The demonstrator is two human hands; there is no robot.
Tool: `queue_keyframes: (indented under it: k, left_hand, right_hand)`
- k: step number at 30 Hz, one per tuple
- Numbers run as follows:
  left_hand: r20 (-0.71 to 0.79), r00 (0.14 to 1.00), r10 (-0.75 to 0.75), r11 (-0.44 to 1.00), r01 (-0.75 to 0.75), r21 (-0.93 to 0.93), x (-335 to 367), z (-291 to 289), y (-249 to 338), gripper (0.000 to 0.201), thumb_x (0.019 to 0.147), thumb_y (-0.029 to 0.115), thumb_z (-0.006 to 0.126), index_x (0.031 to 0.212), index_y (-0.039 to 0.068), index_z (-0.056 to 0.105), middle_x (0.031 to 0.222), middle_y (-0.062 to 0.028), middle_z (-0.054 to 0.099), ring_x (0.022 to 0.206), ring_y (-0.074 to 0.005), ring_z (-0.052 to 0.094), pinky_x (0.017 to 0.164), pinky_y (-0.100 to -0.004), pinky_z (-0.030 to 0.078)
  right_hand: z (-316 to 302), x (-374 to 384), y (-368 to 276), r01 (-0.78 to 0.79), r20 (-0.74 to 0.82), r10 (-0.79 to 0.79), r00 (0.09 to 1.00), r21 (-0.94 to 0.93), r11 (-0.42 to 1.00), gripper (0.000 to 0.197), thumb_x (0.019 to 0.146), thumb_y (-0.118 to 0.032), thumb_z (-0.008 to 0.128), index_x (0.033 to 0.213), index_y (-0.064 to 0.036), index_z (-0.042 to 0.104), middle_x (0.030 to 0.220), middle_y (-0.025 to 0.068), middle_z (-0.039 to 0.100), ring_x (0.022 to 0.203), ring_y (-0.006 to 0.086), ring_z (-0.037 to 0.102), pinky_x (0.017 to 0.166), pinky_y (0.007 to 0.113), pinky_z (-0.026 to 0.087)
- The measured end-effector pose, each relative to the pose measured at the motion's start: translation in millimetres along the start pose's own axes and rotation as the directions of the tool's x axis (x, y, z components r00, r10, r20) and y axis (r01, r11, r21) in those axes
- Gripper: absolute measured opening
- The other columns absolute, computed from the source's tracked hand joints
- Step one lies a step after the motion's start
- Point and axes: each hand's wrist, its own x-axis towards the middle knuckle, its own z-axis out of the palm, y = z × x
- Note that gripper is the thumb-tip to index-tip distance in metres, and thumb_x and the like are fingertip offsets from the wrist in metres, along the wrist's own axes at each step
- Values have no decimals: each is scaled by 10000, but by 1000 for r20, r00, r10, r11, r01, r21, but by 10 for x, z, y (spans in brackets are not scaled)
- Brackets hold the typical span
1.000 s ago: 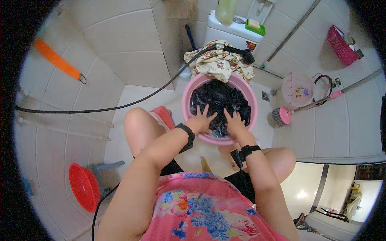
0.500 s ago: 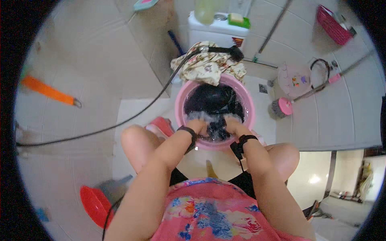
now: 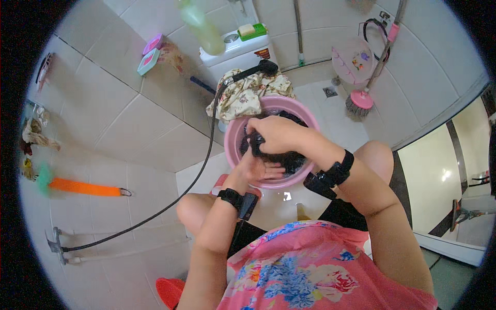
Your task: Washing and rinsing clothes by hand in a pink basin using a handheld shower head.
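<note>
A pink basin (image 3: pixel 231 142) stands on the floor between my knees, with dark water and wet black clothing (image 3: pixel 293 163) inside. Over its left half, my right hand (image 3: pixel 276 135) is closed around a bunched piece of black cloth (image 3: pixel 256 146). Just below it, my left hand (image 3: pixel 258 169) lies palm up above the near rim, its fingers stretched toward the right. The bunched cloth touches the left hand near its thumb. How far this piece joins the clothing in the basin is hidden by my right hand.
Beyond the basin, a shower head (image 3: pixel 267 67) lies on flowered cloth (image 3: pixel 243 98) against the toilet tank (image 3: pixel 237 55). Its black hose (image 3: pixel 204 165) arcs to the left wall. A pink brush (image 3: pixel 360 100) leans at right. A red basin (image 3: pixel 169 290) sits lower left.
My hands have come up out of the water. The right has crossed left and holds bunched black cloth; the left has turned palm up. The view has shifted.
</note>
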Motion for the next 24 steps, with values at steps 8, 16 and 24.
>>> queue_keyframes:
  k: [8, 16, 24]
  left_hand:
    - [-305, 778, 549, 713, -627, -315, 45, 193, 36, 302, 969, 174, 390, 1199, 80, 562, 1206, -108, 591, 1118, -298, 552, 937, -548, 449]
    - [30, 771, 636, 753, -612, -242, -143, 735, -15, 379, 961, 236, 366, 1275, 91, 522, 1311, -113, 530, 1220, -297, 488, 1013, -546, 374]
    - [-12, 903, 430, 894, -428, -135, -44, 696, -97, 655, 878, 633, 448, 1317, 148, 489, 1297, -59, 543, 1186, -277, 517, 975, -482, 418]
  right_hand:
    - [-177, -201, 157, 132, -355, -2, 935, 342, 930, 422, 723, -151, 643, 1121, -45, 549, 1034, 186, 633, 985, 321, 616, 873, 379, 470]
    - [751, -137, 994, -47, 18, 461, 887, 998, 52, 414, 912, -400, 571, 1182, -86, 571, 1185, 103, 607, 1090, 239, 569, 912, 350, 453]
    - [774, 38, 1042, -123, 204, 314, 927, 958, -258, 410, 912, -400, 568, 1133, -58, 616, 1078, 86, 654, 943, 216, 634, 842, 356, 506]
